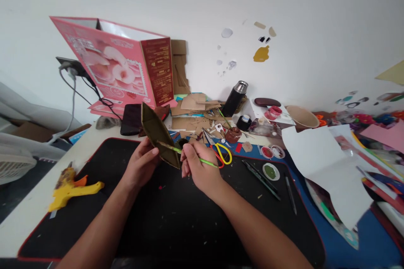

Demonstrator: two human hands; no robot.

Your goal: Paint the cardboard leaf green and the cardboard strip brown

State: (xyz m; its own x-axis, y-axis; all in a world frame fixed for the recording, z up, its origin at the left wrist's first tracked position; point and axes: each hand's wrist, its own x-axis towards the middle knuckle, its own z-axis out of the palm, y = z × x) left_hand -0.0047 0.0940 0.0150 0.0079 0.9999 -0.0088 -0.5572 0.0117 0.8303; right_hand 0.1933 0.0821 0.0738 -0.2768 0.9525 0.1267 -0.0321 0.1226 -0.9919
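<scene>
My left hand (142, 164) is closed on the lower left edge of a dark olive-green folded cardboard piece (158, 132), held tilted above the black mat. A thin paintbrush (206, 162) with a bright green handle is pinched in my right hand (202, 168). Its tip touches or lies right against the inner face of the green piece. Behind my right hand are scissors (224, 154) with yellow and red handles. Green paint sits in a small round lid (270, 171) on the mat to the right.
The black mat (176, 227) has a yellow glue gun (71, 189) at left and dark pens (261, 180) at right. Cardboard scraps (189, 124), a black thermos (235, 98) and a phone (131, 119) lie behind. A pink box (116, 67) stands at back left; white paper (325, 172) lies at right.
</scene>
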